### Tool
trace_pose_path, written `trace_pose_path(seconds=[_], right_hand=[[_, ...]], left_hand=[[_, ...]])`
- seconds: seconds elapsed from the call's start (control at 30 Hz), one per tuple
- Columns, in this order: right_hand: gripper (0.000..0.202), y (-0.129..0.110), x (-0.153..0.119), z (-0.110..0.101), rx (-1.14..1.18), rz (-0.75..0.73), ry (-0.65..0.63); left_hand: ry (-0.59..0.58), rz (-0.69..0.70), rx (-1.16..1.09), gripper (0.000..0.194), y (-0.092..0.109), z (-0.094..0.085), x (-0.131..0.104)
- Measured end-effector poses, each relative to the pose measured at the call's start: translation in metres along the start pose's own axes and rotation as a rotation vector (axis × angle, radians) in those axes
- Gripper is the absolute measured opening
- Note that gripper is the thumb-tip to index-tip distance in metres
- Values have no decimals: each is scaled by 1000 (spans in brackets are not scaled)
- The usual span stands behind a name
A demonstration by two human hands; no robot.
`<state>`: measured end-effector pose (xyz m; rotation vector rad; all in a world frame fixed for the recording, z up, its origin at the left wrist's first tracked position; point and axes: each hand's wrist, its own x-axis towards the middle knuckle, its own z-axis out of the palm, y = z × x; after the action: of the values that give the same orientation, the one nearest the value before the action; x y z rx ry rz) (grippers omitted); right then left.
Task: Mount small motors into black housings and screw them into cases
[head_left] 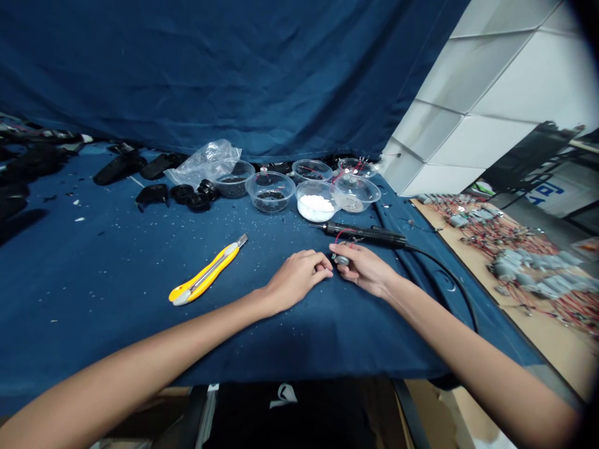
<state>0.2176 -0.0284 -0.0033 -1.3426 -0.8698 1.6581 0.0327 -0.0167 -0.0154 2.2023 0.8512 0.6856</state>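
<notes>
My right hand (365, 269) grips a small grey motor (342, 259) with a red wire curving up from it. Close beside it, my left hand (302, 277) rests low over the blue cloth with its fingers curled in; anything between the fingertips is hidden. Just behind my right hand lies a black electric screwdriver (369, 234), its cable running off to the right. A yellow utility knife (208, 274) lies on the cloth to the left of my left hand.
Clear plastic bowls hold dark screws (270, 198), white pellets (316, 207) and small metal parts (354, 202). Black plastic parts (152, 196) and a clear bag (210, 159) lie at the back left. Wired motors (524, 268) cover a board at the right.
</notes>
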Motion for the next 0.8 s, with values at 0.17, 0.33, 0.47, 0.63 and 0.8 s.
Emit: trace_pose_path(seconds=[0.17, 0.33, 0.47, 0.63, 0.8], right_hand=[[36, 1, -2, -1, -36, -32, -72], [29, -9, -5, 3, 45, -40, -146], [35, -9, -1, 10, -36, -147, -173], [32, 2, 7, 14, -273, -328, -78], [35, 9, 10, 12, -439, -342, -84]], left_hand=[[19, -27, 25, 9, -5, 0, -1], [21, -51, 30, 12, -10, 0, -1], [39, -64, 140, 20, -14, 0, 1], [25, -98, 209, 27, -18, -2, 2], [18, -94, 255, 29, -21, 1, 2]])
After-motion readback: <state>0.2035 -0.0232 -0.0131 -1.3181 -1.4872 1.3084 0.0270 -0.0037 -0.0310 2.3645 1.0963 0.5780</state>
